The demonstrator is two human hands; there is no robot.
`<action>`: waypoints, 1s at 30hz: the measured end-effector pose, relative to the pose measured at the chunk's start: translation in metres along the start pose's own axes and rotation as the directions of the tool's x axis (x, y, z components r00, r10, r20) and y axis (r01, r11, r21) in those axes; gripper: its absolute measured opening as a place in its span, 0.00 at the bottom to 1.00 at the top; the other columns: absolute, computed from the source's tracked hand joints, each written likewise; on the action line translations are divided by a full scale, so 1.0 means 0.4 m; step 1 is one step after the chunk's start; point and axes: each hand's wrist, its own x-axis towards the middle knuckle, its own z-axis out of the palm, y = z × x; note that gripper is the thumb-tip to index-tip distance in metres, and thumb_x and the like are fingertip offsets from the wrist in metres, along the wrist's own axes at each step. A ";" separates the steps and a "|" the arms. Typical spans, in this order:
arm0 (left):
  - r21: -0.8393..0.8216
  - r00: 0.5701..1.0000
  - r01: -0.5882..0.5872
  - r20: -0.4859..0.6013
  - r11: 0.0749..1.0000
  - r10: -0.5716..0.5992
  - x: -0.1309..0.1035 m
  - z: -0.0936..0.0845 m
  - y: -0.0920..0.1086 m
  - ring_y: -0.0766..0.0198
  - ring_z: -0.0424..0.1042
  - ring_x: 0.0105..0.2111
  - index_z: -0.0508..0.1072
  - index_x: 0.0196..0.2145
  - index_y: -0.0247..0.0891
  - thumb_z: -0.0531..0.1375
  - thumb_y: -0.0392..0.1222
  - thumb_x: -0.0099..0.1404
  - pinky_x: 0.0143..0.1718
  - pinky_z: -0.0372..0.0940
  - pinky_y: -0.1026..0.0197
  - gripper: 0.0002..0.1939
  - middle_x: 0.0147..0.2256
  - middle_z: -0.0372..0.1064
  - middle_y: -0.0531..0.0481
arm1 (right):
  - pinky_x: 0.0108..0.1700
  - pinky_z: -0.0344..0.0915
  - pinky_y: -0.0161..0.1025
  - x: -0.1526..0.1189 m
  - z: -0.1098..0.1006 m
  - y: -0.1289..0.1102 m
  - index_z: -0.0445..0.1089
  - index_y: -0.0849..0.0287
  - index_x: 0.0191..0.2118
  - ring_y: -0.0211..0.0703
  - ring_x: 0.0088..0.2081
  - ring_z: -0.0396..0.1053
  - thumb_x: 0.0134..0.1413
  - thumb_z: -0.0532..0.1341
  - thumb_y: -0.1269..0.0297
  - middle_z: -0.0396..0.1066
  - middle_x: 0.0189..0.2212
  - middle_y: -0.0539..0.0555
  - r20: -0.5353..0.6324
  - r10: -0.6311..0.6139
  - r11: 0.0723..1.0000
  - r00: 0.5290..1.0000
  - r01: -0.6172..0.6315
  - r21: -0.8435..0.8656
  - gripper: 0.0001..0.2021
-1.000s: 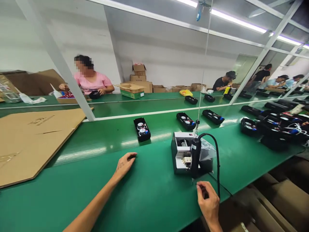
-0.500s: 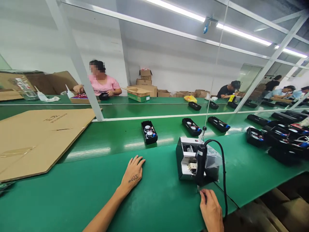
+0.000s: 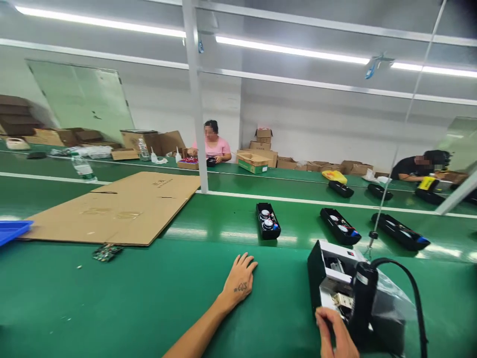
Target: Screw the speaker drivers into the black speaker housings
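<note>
A: State the reference and the hand positions.

B: Reference is the boxy machine point(image 3: 326, 281) on the table point(image 3: 141, 303); the right hand point(image 3: 335, 333) is at its near left corner, overlapping it in view; the left hand point(image 3: 240, 281) lies well to its left.

A: State the condition of each hand.

B: Left: palm down on the table, fingers extended and slightly spread, nothing held; right: thumb and forefinger curl toward each other; whether the tips meet, grip a small part or touch the machine cannot be told.

A: Locate the black tool point(image 3: 363, 296).

B: It hangs in front of the machine, toward its right side; its long axis is near upright, top leaning slightly right; it lies just to the right of the right hand, which is the nearer hand.

A: Locate the open black housing point(image 3: 268, 221) with two round silver parts.

B: Beyond and to the left of the machine; its long axis runs away from the wearer; the left hand is nearer; from that hand the housing lies ahead and slightly right, apart from the fingertips.

A: And the cardboard sheet point(image 3: 122, 209)?

B: Far left of the machine, flat.
</note>
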 end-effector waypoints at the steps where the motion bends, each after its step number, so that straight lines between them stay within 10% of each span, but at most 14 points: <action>1: 0.000 1.000 0.001 0.002 1.000 -0.001 -0.001 -0.001 0.001 0.44 0.59 0.73 0.74 0.65 0.42 0.54 0.31 0.72 0.78 0.50 0.36 0.27 0.68 0.68 0.40 | 0.45 0.75 0.44 0.061 0.011 -0.022 0.78 0.53 0.42 0.52 0.40 0.80 0.73 0.56 0.38 0.82 0.39 0.57 0.055 -0.097 0.995 0.994 0.096 0.026 0.24; 6: -0.002 1.000 -0.005 -0.011 1.000 0.005 -0.003 0.005 -0.004 0.44 0.60 0.73 0.75 0.64 0.42 0.55 0.31 0.72 0.78 0.51 0.36 0.26 0.67 0.69 0.40 | 0.49 0.70 0.50 0.330 0.037 -0.055 0.78 0.58 0.44 0.54 0.42 0.77 0.79 0.49 0.46 0.81 0.41 0.61 0.033 -0.354 0.921 0.935 0.355 -0.163 0.26; 11: 0.019 0.999 -0.014 -0.047 1.000 0.014 -0.004 0.025 -0.019 0.47 0.61 0.73 0.74 0.64 0.45 0.55 0.30 0.72 0.77 0.52 0.35 0.26 0.67 0.70 0.44 | 0.37 0.61 0.51 0.400 0.023 0.017 0.80 0.59 0.40 0.59 0.36 0.71 0.77 0.46 0.51 0.80 0.38 0.64 0.023 -0.381 0.778 0.924 0.334 -0.532 0.28; 20: 0.104 0.995 -0.041 -0.085 0.994 0.050 0.003 0.046 -0.038 0.45 0.65 0.71 0.75 0.62 0.45 0.55 0.25 0.66 0.75 0.59 0.32 0.31 0.65 0.72 0.45 | 0.47 0.74 0.49 0.281 0.102 0.001 0.81 0.57 0.43 0.55 0.42 0.80 0.77 0.54 0.46 0.82 0.43 0.62 -0.120 -0.387 0.917 0.914 0.368 -0.155 0.24; 30: 0.165 0.989 -0.072 -0.119 0.984 0.092 0.009 0.057 -0.061 0.46 0.67 0.70 0.76 0.63 0.47 0.54 0.24 0.67 0.72 0.64 0.35 0.32 0.65 0.74 0.47 | 0.32 0.76 0.33 0.045 0.324 0.034 0.83 0.57 0.45 0.43 0.25 0.79 0.62 0.62 0.70 0.82 0.31 0.53 0.314 -0.264 0.957 0.912 0.208 0.202 0.11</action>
